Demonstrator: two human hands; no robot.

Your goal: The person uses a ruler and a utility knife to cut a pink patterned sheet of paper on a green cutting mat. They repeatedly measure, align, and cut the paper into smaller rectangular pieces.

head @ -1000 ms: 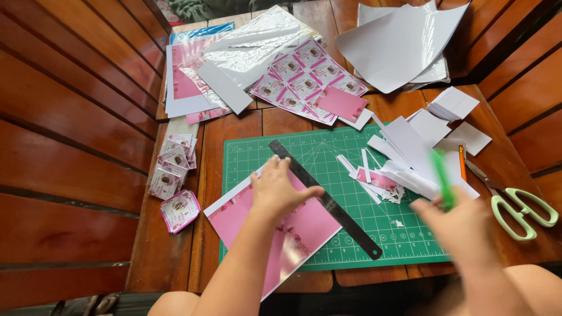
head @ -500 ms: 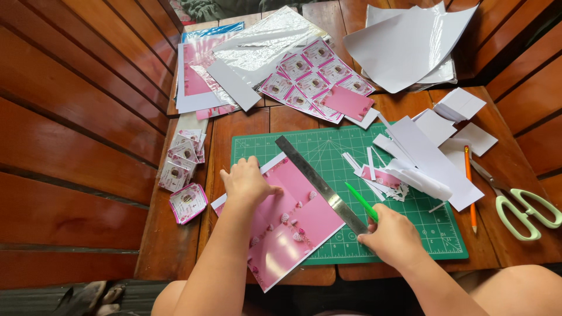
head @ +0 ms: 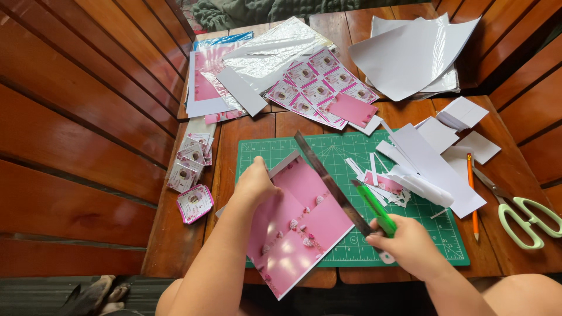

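In the lower middle of the frame, the left hand (head: pixel 254 186) presses flat, fingers together, on the upper left edge of a pink sheet (head: pixel 295 225) lying partly on the green cutting mat (head: pixel 345 153). A metal ruler (head: pixel 331 182) lies slantwise along the sheet's right edge. The right hand (head: pixel 410 246), lower right, is curled around a green knife (head: pixel 374 208) just beside the ruler. Scissors (head: pixel 530 219) and an orange pencil (head: pixel 472 193) lie at the right.

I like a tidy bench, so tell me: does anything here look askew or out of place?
The pink sheet lies skewed, its lower corner hanging off the green cutting mat and the table edge. Paper offcuts are strewn at the right.
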